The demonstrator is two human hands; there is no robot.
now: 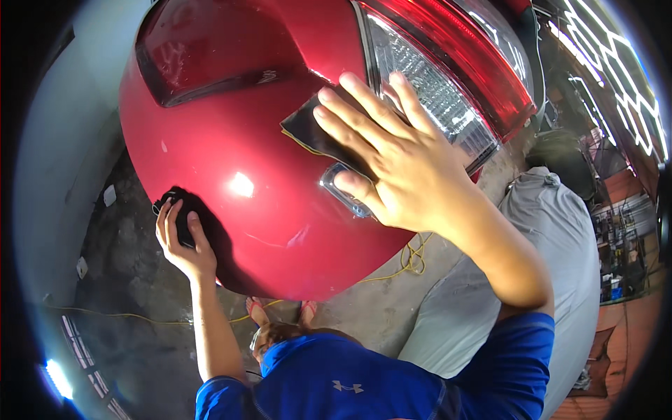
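Observation:
The red painted rear of a car (259,231) fills the middle. My right hand (399,157) lies flat with its fingers spread over a dark cloth (306,131) with a yellow edge, pressed to the paint beside the tail light (448,91). Below its thumb sits a shiny chrome badge (344,189); the palm hides part of the cloth. At the left side of the bodywork, my left hand (185,234) curls its fingers round a black rounded object (183,217). Its kind cannot be told, and a dark shadow falls beside it.
A yellow cord (413,262) runs along the concrete floor beneath the bodywork. To the right stands a bulky shape under a grey cover (490,280). A pale wall (63,175) rises at the left. Shelving with clutter (623,238) is at the far right.

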